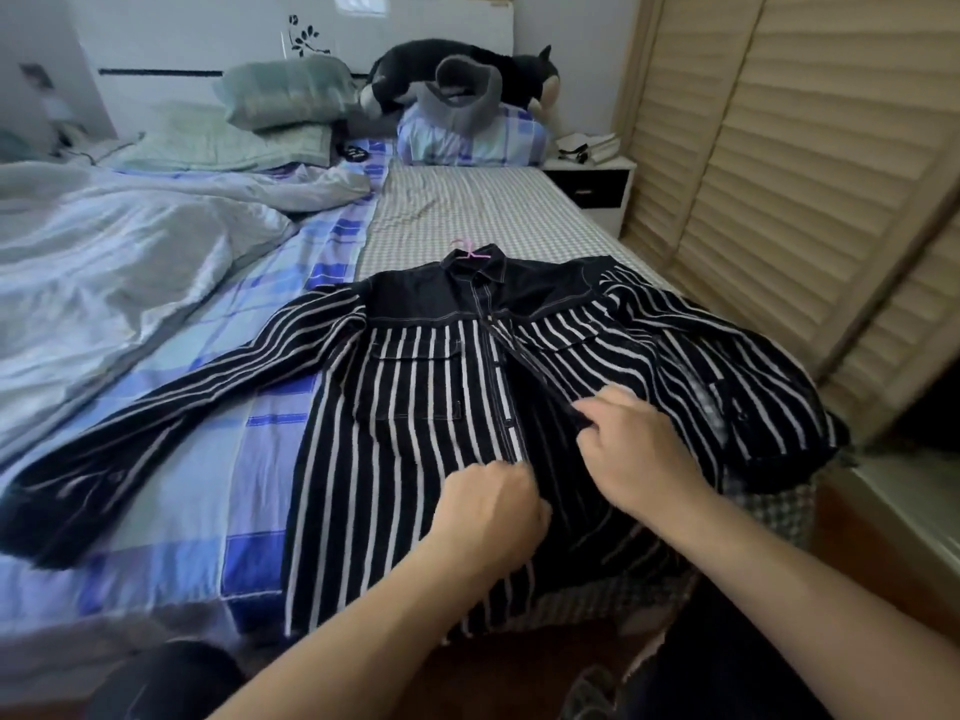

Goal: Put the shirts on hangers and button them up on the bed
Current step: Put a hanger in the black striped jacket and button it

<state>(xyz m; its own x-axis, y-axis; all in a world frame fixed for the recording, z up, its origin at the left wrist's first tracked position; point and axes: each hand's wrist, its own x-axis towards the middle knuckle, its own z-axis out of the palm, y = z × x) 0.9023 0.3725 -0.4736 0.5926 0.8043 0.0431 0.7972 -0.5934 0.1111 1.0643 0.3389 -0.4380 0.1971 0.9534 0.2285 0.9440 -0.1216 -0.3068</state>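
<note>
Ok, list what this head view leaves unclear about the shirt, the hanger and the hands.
- Pink hanger: only its hook shows; the striped shirt covers the rest.
- Buttons under the left hand and right hand: hidden by the fingers.
- Shirt's right sleeve cuff: blurred, draped over the bed edge.
- Shirt hem: partly hidden by the forearms.

The shirt [415, 407] is black with white vertical stripes below a plain black yoke and collar stitched in white. A pink hanger [470, 251] hook shows at its collar. The sheet [467, 210] beneath is a fine grey-and-white check; the sheet beside it [291, 283] is blue-and-pale plaid. The duvet [104, 241] is pale grey-blue, the pillows [280, 90] muted green.
</note>
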